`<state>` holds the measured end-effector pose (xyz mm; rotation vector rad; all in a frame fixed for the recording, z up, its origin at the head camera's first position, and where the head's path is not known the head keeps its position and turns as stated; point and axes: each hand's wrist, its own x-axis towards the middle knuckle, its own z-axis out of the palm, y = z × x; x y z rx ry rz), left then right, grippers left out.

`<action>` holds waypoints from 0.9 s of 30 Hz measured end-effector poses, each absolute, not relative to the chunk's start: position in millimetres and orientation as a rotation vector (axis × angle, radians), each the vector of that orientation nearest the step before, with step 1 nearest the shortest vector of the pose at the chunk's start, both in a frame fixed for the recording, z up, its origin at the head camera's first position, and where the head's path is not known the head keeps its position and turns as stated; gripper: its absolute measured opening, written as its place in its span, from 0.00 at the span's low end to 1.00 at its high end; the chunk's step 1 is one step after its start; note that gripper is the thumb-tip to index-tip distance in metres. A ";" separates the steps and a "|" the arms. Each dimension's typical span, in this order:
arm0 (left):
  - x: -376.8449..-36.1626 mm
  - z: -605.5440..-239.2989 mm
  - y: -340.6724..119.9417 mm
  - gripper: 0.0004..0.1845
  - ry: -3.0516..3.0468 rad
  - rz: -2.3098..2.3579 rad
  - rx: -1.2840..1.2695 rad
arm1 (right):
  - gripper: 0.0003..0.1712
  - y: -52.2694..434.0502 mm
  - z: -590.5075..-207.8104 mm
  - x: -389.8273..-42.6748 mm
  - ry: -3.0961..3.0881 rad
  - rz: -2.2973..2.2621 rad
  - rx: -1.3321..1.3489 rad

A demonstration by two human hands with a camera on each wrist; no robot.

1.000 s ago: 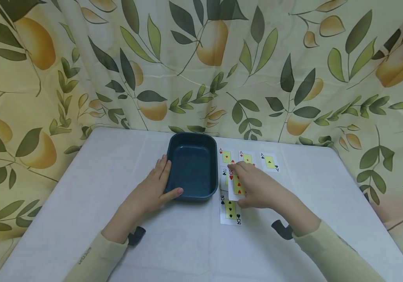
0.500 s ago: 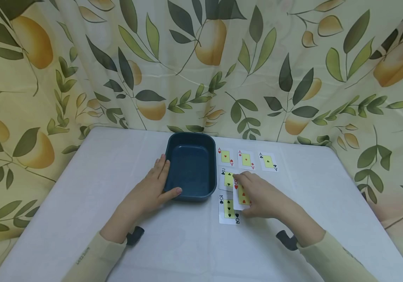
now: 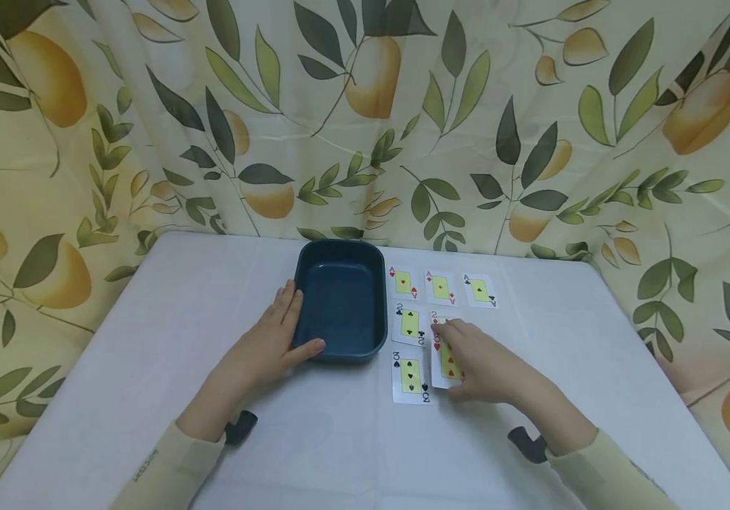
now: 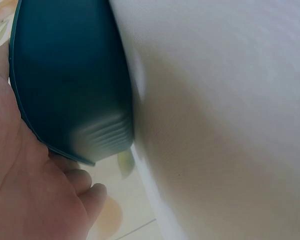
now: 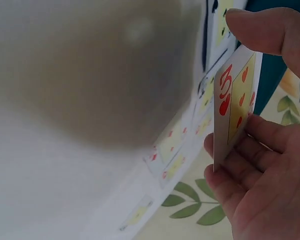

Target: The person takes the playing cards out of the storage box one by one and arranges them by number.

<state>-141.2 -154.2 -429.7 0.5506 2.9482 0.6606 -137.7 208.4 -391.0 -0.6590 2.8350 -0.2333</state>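
Along the outer left side of a dark teal rectangular tray [image 3: 352, 358] lies my left hand [image 3: 266, 336], fingers straight, thumb at the near corner. The left wrist view shows my palm beside the tray's wall [image 4: 70, 65]. My right hand [image 3: 489, 365] pinches a three of hearts [image 3: 448, 360] between thumb and fingers. The right wrist view has this card [image 5: 235, 102] tilted off the table. Partly covered behind it is a red two [image 3: 440, 317]. Left of these lie a two of clubs [image 3: 410, 324] and a three of spades [image 3: 411, 378], face up.
Three aces lie in a row at the back: hearts [image 3: 402, 282], diamonds [image 3: 440, 287] and clubs [image 3: 480, 290]. A white cloth [image 3: 314, 439] covers the table. Behind its far edge hangs a curtain [image 3: 365, 142] printed with fruit and leaves.
My right hand has moved right and slightly nearer with the three of hearts, uncovering the two of clubs. A red two now shows under the held card. My left hand stays at the tray.
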 end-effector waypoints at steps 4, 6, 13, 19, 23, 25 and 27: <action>-140.9 -430.3 -155.1 0.57 2.949 0.663 0.552 | 0.56 213.9 -395.7 -134.0 2.825 -0.238 -0.621; -141.3 -430.2 -155.6 0.57 2.958 0.665 0.562 | 0.56 216.7 -397.5 -132.7 2.829 -0.240 -0.607; -138.9 -429.3 -154.0 0.57 2.967 0.677 0.564 | 0.58 226.1 -400.9 -123.9 2.812 -0.255 -0.582; -137.5 -428.5 -153.7 0.56 2.957 0.674 0.559 | 0.58 227.2 -405.2 -121.1 2.776 -0.246 -0.555; -137.5 -426.3 -153.3 0.55 2.947 0.681 0.560 | 0.59 226.6 -407.8 -121.4 2.747 -0.271 -0.517; -138.0 -425.3 -153.5 0.56 2.946 0.682 0.567 | 0.60 226.5 -409.1 -122.7 2.743 -0.274 -0.499; -138.6 -425.2 -153.8 0.56 2.949 0.683 0.572 | 0.61 227.1 -410.0 -123.9 2.742 -0.273 -0.499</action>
